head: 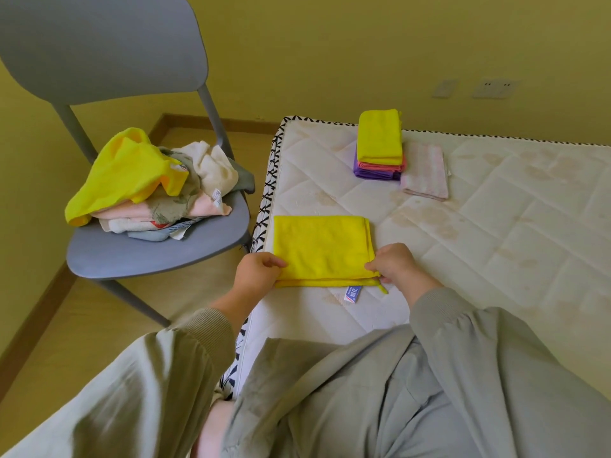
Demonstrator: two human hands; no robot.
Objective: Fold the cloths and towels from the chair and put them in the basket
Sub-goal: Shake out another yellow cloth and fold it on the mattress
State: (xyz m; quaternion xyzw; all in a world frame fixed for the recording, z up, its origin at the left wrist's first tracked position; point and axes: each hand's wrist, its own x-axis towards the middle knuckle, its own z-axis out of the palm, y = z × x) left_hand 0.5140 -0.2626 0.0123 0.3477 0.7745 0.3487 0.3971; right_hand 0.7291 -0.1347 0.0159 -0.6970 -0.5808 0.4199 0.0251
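Your left hand (261, 271) pinches near-left corner of folded bright yellow microfibre cloth (322, 249); your right hand (398, 262) pinches near-right corner. Cloth lies by left edge of white quilted mattress (496, 226). Near far edge, stack of folded cloths (380, 143), yellow over pink over purple; folded pale pink striped towel (426, 170) touching its right side. On grey plastic chair (158, 256) beside mattress, heap of unfolded cloths (148, 183).
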